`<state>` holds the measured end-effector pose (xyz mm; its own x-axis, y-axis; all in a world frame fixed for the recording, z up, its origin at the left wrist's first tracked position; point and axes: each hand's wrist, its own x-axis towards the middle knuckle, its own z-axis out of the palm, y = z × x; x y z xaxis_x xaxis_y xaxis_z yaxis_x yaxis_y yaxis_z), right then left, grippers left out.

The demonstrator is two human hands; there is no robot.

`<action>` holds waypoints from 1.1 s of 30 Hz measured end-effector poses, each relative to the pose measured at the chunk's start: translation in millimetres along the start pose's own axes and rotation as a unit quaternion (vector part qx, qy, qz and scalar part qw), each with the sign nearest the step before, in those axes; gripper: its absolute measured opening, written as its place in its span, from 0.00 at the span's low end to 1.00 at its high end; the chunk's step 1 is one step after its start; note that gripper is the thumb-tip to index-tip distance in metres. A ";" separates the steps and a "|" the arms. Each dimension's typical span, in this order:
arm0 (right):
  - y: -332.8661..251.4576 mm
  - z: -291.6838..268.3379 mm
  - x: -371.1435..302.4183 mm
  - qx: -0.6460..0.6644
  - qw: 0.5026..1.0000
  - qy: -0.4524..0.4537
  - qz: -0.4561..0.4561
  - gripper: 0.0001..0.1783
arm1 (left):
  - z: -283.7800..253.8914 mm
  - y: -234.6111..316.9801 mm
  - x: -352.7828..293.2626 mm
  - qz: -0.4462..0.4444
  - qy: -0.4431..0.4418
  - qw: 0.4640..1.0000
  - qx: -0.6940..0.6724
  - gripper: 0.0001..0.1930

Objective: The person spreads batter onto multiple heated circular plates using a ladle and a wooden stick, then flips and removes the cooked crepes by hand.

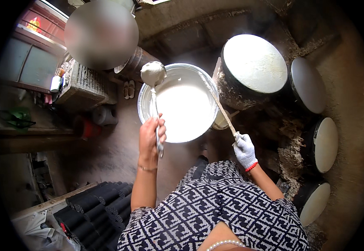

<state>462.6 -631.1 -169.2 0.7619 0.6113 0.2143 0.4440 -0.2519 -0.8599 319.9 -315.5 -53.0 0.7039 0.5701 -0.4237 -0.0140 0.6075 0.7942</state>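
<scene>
My bare left hand is closed round the handle of a metal ladle. Its bowl, coated with thick white batter, is over the left rim of a large round basin. White liquid batter fills much of that basin. In a white knitted glove with a red cuff, my right hand grips the near end of a long thin stick. The stick slants up and left across the basin's right rim, its far part pale with batter.
Along the right stand several round dark-rimmed pans with pale tops, the largest pan beside the basin. Black perforated coal briquettes are stacked at lower left. A red bucket, a pair of shoes and a ribbed crate-like box lie left.
</scene>
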 end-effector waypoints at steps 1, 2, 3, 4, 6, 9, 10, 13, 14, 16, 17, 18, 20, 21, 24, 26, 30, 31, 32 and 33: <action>-3.9 3.6 4.9 0.006 1.000 -0.009 0.001 0.10 | -7.6 -0.5 22.2 -0.006 0.017 1.000 0.021 0.12; -6.9 6.1 8.0 0.011 1.000 -0.020 0.001 0.11 | -18.7 -4.6 44.4 -0.013 0.036 0.998 0.040 0.12; -4.5 9.2 8.8 0.018 0.999 -0.027 -0.020 0.14 | -43.4 -12.5 70.5 -0.105 0.002 0.988 -0.115 0.11; -6.8 11.9 10.1 0.025 0.999 -0.026 -0.016 0.15 | -79.0 -20.5 99.5 -0.191 -0.034 0.944 -0.267 0.11; -6.8 10.9 6.8 0.022 1.000 -0.014 0.004 0.15 | -91.9 -23.6 122.4 -0.284 -0.077 0.835 -0.465 0.11; -3.4 -2.2 -1.7 -0.023 0.999 0.002 0.024 0.15 | -69.4 -29.5 99.1 -0.220 0.003 0.921 -0.321 0.11; -1.5 -6.9 -5.1 -0.036 0.999 0.007 0.035 0.15 | -58.9 -29.4 83.6 -0.182 0.034 0.962 -0.202 0.11; 14.9 -21.8 -20.7 -0.072 0.995 0.055 0.036 0.13 | -15.8 -18.2 37.9 -0.060 0.014 0.998 0.027 0.10; 24.3 -28.1 -16.6 -0.081 0.992 0.076 -0.053 0.16 | -11.0 -16.6 33.3 -0.045 0.022 0.996 0.069 0.11; 14.2 -33.1 -3.8 -0.119 0.981 0.137 -0.066 0.18 | -15.1 -8.0 45.0 -0.068 0.006 0.994 0.081 0.11; 10.6 -39.1 1.0 -0.122 0.982 0.136 -0.044 0.19 | -14.9 -4.3 47.1 -0.096 -0.007 0.994 0.053 0.10; 27.5 -51.1 -4.2 -0.100 0.987 0.129 -0.015 0.18 | -6.6 -4.9 51.4 -0.128 -0.028 0.991 0.027 0.10; 52.8 -81.4 -8.5 -0.114 0.984 0.132 0.021 0.14 | 22.6 -11.5 53.2 -0.204 -0.062 0.977 -0.006 0.10; 46.4 -92.3 0.4 -0.068 0.979 0.176 0.073 0.09 | 31.6 -16.7 53.1 -0.255 -0.065 0.964 -0.036 0.10; 93.0 -147.2 6.4 -0.146 0.967 0.202 0.056 0.12 | 88.0 -37.0 57.3 -0.353 -0.102 0.927 -0.077 0.12; 117.2 -189.0 22.5 -0.139 0.963 0.223 0.058 0.13 | 141.4 -51.6 57.8 -0.343 -0.124 0.931 -0.024 0.13; 198.7 -267.9 22.1 -0.167 0.933 0.283 0.145 0.08 | 285.8 -87.4 70.1 -0.354 -0.247 0.900 0.065 0.14; 211.9 -284.8 18.6 -0.186 0.926 0.278 0.177 0.07 | 324.1 -99.2 73.0 -0.353 -0.265 0.894 0.079 0.14; 226.2 -301.2 16.6 -0.188 0.917 0.300 0.184 0.05 | 364.0 -111.5 76.5 -0.351 -0.283 0.888 0.092 0.14; 244.8 -314.0 13.6 -0.184 0.904 0.315 0.224 0.06 | 398.7 -123.4 81.3 -0.359 -0.304 0.879 0.083 0.14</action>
<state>729.8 -920.0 -231.4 0.9698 -0.1340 0.2036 0.0623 -0.6711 -0.7387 662.0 -564.6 -11.8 0.7391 -0.3582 -0.5704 0.6565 0.5727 0.4910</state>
